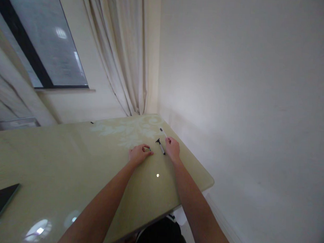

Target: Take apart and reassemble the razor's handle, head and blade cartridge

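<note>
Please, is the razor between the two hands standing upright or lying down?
The razor is lying down: its whole length shows stretched along the glossy tabletop.

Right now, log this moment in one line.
left hand: at small dark item, grip unclear | right hand: holding dark-tipped white stick | razor-like tool: on table, between hands

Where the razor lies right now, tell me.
Just below the head view's centre, the razor lies on the table, just left of the right hand, right of the left hand.
</note>
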Demonstrator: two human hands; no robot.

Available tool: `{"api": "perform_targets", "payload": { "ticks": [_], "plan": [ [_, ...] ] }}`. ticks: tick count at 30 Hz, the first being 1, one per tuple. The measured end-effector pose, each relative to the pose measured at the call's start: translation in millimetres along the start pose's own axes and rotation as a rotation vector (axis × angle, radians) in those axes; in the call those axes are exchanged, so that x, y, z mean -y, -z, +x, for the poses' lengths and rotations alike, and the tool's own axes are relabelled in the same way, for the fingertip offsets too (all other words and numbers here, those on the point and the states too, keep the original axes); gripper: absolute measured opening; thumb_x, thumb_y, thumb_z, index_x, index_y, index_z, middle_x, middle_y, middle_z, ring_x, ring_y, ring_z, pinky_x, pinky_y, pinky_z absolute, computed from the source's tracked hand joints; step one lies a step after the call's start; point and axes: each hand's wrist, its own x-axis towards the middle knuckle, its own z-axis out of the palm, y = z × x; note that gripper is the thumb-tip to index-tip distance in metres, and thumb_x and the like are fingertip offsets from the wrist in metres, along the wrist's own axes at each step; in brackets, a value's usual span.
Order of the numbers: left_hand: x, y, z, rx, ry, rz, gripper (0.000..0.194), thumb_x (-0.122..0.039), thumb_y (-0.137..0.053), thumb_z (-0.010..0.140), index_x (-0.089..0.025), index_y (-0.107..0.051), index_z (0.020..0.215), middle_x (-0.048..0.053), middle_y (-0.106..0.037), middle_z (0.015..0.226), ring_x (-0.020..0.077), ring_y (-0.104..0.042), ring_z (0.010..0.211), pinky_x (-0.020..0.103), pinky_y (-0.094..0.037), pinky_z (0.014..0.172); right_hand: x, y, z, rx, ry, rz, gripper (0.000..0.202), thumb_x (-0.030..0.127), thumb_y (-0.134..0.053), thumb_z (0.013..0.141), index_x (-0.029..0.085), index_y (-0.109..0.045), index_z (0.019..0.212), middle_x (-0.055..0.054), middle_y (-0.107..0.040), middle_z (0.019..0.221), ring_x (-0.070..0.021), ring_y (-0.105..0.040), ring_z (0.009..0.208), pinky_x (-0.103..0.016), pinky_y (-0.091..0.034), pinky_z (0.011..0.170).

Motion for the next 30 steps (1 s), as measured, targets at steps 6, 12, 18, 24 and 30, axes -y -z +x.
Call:
{"api": "perform_targets", "payload": {
  "ticks": [6, 12, 18, 24, 30],
  "plan": [
    [7.7, 7.6, -10.7, 0.029, -0.037, 0.071, 0.046, -0.055, -0.076, 0.082, -0.027, -0.079, 0.119, 0.006, -0.079, 0.094, 0.0274, -0.072, 0.094, 0.043, -0.045, 0.095, -1.2, 4.2, -1.9, -0.008, -0.091, -0.115, 0.031, 0.034, -0.055, 0.099, 0.019, -0.083, 0.097, -0.013, -0.077, 0.096, -0.0232, -0.068, 0.083, -0.029, -0.041, 0.066],
    [4.8, 6.5, -6.9, 0.035, -0.011, 0.102, 0.043, -0.056, -0.074, 0.084, -0.029, -0.079, 0.117, 0.005, -0.079, 0.092, 0.027, -0.073, 0.093, 0.043, -0.044, 0.095, -7.5, 4.3, -2.6, -0.019, -0.112, -0.215, 0.03, 0.027, -0.057, 0.1, 0.014, -0.083, 0.099, -0.021, -0.074, 0.109, -0.0264, -0.07, 0.095, -0.03, -0.047, 0.074],
    [-2.4, 1.0, -2.5, -0.013, 0.033, 0.126, 0.048, -0.062, -0.073, 0.082, -0.033, -0.079, 0.119, 0.006, -0.079, 0.097, 0.0319, -0.072, 0.101, 0.045, -0.043, 0.097, -13.2, -1.4, -2.0, 0.019, -0.089, -0.284, 0.026, 0.019, -0.058, 0.096, 0.011, -0.083, 0.096, -0.022, -0.074, 0.106, -0.0261, -0.07, 0.092, -0.03, -0.048, 0.076],
    [-0.1, 4.4, -9.0, 0.002, -0.019, 0.145, 0.043, -0.059, -0.067, 0.089, -0.032, -0.079, 0.12, 0.005, -0.079, 0.092, 0.0295, -0.072, 0.097, 0.043, -0.043, 0.095, -13.2, -2.5, -2.6, 0.035, -0.079, -0.333, 0.028, 0.017, -0.055, 0.097, 0.01, -0.081, 0.104, -0.023, -0.072, 0.114, -0.0289, -0.069, 0.1, -0.033, -0.048, 0.081],
    [-8.9, 0.3, -10.5, -0.014, -0.086, 0.205, 0.04, -0.055, -0.063, 0.092, -0.032, -0.079, 0.121, 0.008, -0.079, 0.094, 0.0338, -0.068, 0.108, 0.048, -0.038, 0.101, -15.1, -0.9, -3.5, 0.036, -0.061, -0.353, 0.028, 0.013, -0.054, 0.097, 0.011, -0.081, 0.103, -0.022, -0.073, 0.112, -0.0279, -0.069, 0.099, -0.033, -0.047, 0.081]
  ]
}}
